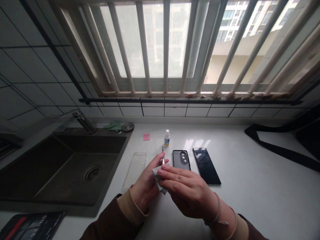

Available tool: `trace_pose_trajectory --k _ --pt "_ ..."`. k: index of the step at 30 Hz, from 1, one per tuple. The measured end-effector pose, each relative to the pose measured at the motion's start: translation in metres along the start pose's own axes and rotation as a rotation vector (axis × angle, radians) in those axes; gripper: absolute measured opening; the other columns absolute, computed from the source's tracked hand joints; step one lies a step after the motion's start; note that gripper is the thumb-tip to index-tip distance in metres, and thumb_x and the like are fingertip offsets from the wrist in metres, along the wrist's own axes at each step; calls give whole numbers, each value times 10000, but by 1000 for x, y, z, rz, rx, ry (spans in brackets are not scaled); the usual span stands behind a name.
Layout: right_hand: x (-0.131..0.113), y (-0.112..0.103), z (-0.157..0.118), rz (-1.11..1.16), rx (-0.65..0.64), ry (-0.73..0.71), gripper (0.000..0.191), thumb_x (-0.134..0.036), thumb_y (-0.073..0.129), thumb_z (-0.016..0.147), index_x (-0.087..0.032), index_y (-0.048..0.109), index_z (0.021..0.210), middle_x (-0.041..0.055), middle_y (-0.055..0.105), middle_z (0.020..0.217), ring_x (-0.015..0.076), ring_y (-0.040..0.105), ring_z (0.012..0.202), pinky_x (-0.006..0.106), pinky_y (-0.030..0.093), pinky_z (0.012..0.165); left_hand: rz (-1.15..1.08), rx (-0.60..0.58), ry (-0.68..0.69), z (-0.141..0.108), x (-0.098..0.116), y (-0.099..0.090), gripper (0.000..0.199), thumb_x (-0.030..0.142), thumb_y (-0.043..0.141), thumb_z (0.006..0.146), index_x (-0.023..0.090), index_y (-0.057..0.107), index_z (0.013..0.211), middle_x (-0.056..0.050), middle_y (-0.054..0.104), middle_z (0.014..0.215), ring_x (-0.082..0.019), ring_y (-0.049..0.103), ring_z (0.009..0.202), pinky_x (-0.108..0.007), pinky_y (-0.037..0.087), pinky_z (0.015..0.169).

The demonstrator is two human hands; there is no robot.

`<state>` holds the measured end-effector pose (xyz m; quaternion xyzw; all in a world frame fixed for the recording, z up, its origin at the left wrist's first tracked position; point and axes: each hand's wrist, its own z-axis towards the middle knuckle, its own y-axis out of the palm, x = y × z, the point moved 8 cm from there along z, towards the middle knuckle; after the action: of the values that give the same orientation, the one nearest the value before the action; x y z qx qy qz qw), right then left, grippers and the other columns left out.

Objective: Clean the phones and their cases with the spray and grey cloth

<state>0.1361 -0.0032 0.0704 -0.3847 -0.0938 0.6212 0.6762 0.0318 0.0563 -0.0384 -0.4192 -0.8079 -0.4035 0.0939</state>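
Observation:
Near the counter's middle, my left hand [149,178] grips a slim phone-like thing [163,155], seen edge-on with a silvery side. Its lower part is hidden by my fingers and a cloth. My right hand [186,186] presses a small grey cloth [157,176] with a zigzag edge against it, fingers laid together. Just beyond my hands stands a white spray bottle [167,138]. To the right lie a black-rimmed phone case [178,160] with a camera cutout and a black phone [207,166]. A clear phone case [134,168] lies by my left hand.
A dark sink [62,160] with a faucet [85,121] is on the left. Behind it lie a green cloth [113,126] and a metal drain cover [127,126]. A pink note [146,137] lies on the white counter [262,196]. A black strap [282,151] is at right.

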Motion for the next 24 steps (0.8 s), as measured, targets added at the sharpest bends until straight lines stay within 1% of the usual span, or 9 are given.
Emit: trace_pose_trajectory --k 6,10,12,15,17,19,20,22,24 --pt "0 3 1 -27 -31 -11 663 -13 554 963 -188 460 1596 104 564 1578 253 497 1506 461 469 1268 6 -8 16 1 2 -4 365 450 770 914 105 699 1011 -47 675 772 -123 646 615 -227 577 625" --pt "-5 -3 -1 46 -12 -20 630 -20 569 948 -205 521 1548 99 604 1544 261 558 1462 458 502 1239 10 -207 47 -4 5 12 371 417 785 892 113 684 1078 22 576 739 -70 530 536 -186 472 518" --pt "-3 -9 -3 140 56 41 553 -48 555 960 -255 604 1471 75 663 1487 267 637 1385 467 545 1191 15 -322 110 -10 9 21 380 393 805 873 126 672 1109 37 547 761 -60 502 549 -183 453 527" --pt "24 -21 -12 451 311 341 310 -193 508 1050 -267 759 1217 79 809 1222 277 782 1136 463 654 1002 80 -424 222 -20 16 29 465 376 828 858 147 639 1215 31 547 832 -74 514 614 -207 483 590" --pt "54 -22 -28 732 541 646 293 -357 521 1080 -241 789 1050 84 839 984 262 823 899 397 700 782 133 -470 240 -25 16 32 535 369 848 837 165 613 1271 28 536 861 -85 510 643 -211 465 574" --pt "80 -17 -47 959 763 929 309 -475 623 1025 -211 776 982 78 824 847 227 800 717 301 663 584 181 -497 216 -28 13 35 597 373 871 807 173 595 1297 28 515 870 -87 489 648 -204 426 537" --pt "91 -16 -55 1020 866 1045 300 -481 681 982 -195 773 989 79 819 836 206 782 675 258 629 526 202 -505 198 -29 11 36 622 380 879 795 174 588 1304 27 507 874 -86 476 646 -201 410 524" --pt "105 -15 -69 1083 1000 1232 248 -394 754 921 -169 770 1024 98 829 924 176 779 701 215 618 540 238 -521 171 -29 6 38 660 396 884 789 172 572 1326 23 496 884 -84 456 646 -201 399 518" --pt "114 -17 -76 1092 1038 1308 241 -328 766 894 -153 763 1059 125 826 1057 173 785 754 220 631 581 265 -540 158 -28 3 39 666 398 877 796 169 560 1335 19 487 896 -83 444 652 -203 397 517"
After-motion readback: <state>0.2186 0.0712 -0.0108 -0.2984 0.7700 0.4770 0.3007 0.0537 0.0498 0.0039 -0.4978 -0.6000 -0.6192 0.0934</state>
